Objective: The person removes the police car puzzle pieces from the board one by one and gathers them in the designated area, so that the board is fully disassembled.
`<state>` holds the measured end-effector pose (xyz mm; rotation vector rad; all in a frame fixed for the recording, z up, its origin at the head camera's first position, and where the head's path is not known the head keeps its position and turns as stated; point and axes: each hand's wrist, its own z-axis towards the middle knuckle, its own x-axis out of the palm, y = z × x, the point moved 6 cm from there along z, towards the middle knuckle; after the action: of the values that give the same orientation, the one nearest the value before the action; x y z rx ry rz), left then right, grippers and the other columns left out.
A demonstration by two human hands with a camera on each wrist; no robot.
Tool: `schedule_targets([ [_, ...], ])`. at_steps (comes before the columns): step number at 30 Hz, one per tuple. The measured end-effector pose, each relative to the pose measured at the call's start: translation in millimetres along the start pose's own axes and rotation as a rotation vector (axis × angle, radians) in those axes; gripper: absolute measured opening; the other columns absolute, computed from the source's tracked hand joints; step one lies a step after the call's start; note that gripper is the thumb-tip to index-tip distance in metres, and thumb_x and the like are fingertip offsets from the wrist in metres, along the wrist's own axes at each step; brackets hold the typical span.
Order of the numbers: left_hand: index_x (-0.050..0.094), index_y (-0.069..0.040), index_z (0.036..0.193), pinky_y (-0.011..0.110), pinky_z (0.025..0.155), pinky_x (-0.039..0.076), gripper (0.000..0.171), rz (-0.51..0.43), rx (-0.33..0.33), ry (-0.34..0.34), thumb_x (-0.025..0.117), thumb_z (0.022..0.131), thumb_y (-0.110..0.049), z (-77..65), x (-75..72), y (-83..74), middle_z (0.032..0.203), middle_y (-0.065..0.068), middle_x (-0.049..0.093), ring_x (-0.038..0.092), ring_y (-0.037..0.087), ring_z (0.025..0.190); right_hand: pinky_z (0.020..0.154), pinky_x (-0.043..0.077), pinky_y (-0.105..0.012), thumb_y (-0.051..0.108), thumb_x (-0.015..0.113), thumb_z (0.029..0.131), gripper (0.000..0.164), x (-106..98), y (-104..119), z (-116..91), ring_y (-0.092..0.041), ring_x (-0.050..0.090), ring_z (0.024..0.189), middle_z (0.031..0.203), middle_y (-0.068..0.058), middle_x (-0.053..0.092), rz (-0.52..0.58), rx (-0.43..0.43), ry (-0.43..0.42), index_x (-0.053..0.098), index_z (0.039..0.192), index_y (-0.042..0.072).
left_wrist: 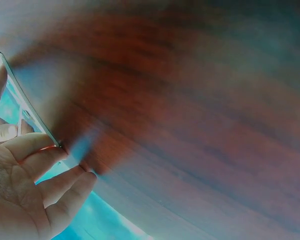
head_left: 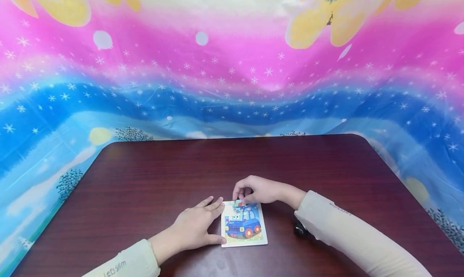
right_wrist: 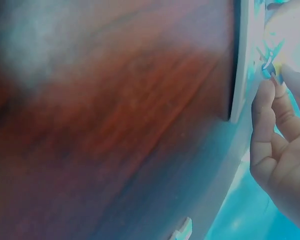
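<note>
A jigsaw puzzle (head_left: 243, 244) in a white tray lies on the table, showing a blue cartoon car with eyes and red wheels. My left hand (head_left: 193, 228) rests at the tray's left side, its fingers spread and fairly straight, with thumb and fingertips at the edge. At the tray's top edge my right hand (head_left: 262, 189) pinches a small colourful puzzle piece (head_left: 239, 203) between thumb and fingers. In the right wrist view that piece (right_wrist: 270, 70) shows between the fingertips, over the tray. Part of the picture's upper edge is hidden by the right fingers.
The dark reddish-brown table (head_left: 174, 168) has rounded far corners. Behind it and at its sides hangs a pink and blue curtain (head_left: 232, 75) with snowflakes. A small black object (head_left: 300, 228) shows beneath the right sleeve. A small pale item (right_wrist: 182, 230) appears low in the right wrist view.
</note>
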<state>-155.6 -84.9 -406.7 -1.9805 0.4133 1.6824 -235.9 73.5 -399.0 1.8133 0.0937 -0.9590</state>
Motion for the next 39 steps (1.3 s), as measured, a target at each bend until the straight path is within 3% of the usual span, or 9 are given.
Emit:
schedule_targets([
  [12,0.05,-0.013,0.147,0.058,0.087,0.056,0.089,-0.01,-0.002,0.015,0.071,0.078,-0.065,-0.1,1.9,0.7,0.157,0.001,0.043,0.039,0.028,0.147,0.072,0.053,-0.023,0.0,0.066,0.092,0.016,-25,-2,-17,-0.01,0.059,0.081,0.088,0.0,0.064,0.048,-0.001,-0.104,0.071,0.104,0.009],
  [19,0.05,-0.012,0.147,0.055,0.083,0.058,0.088,0.003,0.016,-0.004,0.071,0.079,-0.065,-2.0,2.3,0.0,0.157,0.003,0.042,0.04,0.029,0.146,0.069,0.054,-0.025,0.003,0.067,0.092,0.014,-44,-14,-38,-0.015,0.059,0.082,0.089,-0.003,0.065,0.072,0.019,-0.179,0.07,0.105,0.008],
  [26,0.054,-0.013,0.143,0.052,0.087,0.057,0.076,0.007,0.056,-0.068,0.072,0.083,-0.056,-6.1,-3.3,-2.9,0.155,0.004,0.046,0.048,0.03,0.14,0.07,0.054,-0.025,0.002,0.065,0.094,0.016,-64,-30,-67,-0.018,0.061,0.08,0.091,-0.007,0.064,0.091,0.041,-0.242,0.068,0.11,0.004],
  [39,0.059,-0.013,0.139,0.05,0.092,0.057,0.072,0.036,0.066,-0.08,0.073,0.082,-0.055,-5.4,-4.6,-3.3,0.15,0.002,0.052,0.051,0.028,0.137,0.071,0.054,-0.023,0.0,0.066,0.091,0.021,-85,-55,-107,-0.01,0.06,0.082,0.091,-0.008,0.065,0.048,0.077,-0.324,0.07,0.111,0.001],
])
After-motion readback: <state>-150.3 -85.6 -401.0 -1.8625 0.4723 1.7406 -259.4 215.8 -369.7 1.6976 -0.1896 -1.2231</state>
